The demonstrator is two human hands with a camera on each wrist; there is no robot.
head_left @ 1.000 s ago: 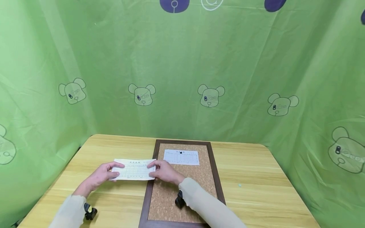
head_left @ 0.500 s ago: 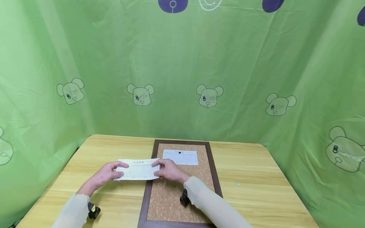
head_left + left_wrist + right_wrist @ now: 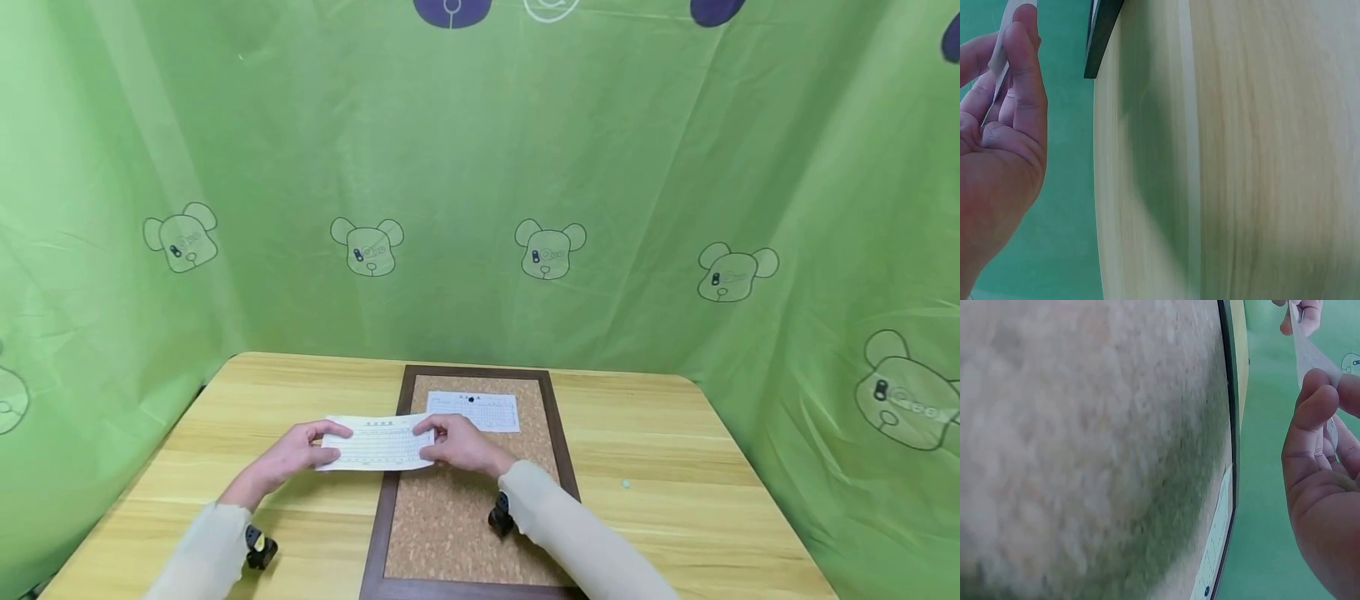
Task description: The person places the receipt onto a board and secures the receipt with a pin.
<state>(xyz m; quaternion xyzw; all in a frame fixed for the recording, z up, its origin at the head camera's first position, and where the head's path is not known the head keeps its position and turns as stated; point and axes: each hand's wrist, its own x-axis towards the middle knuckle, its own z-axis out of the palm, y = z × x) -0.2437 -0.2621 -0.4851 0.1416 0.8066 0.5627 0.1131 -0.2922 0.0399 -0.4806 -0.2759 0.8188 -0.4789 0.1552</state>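
A white printed form slip (image 3: 378,446) with a ruled table is stretched between both hands, raised over the left frame edge of the corkboard (image 3: 450,525). My left hand (image 3: 292,457) pinches its left end between thumb and fingers. At the other end, my right hand (image 3: 461,444) pinches the slip in the same way. In the right wrist view the paper (image 3: 1310,359) appears edge-on, well above the board. A second printed slip (image 3: 487,414) lies on the upper part of the cork, with a black pushpin (image 3: 471,400) at its top middle; the right hand partly covers its lower left corner.
The brown-framed corkboard lies flat on a wooden table (image 3: 652,533). A small pale green bit (image 3: 626,483) sits on the tabletop to the right of the board. A green curtain (image 3: 457,167) with bear prints hangs behind and at both sides.
Both hands have moved to the right together with the slip, which now overlaps more of the corkboard. The pinned slip and the board stay in place.
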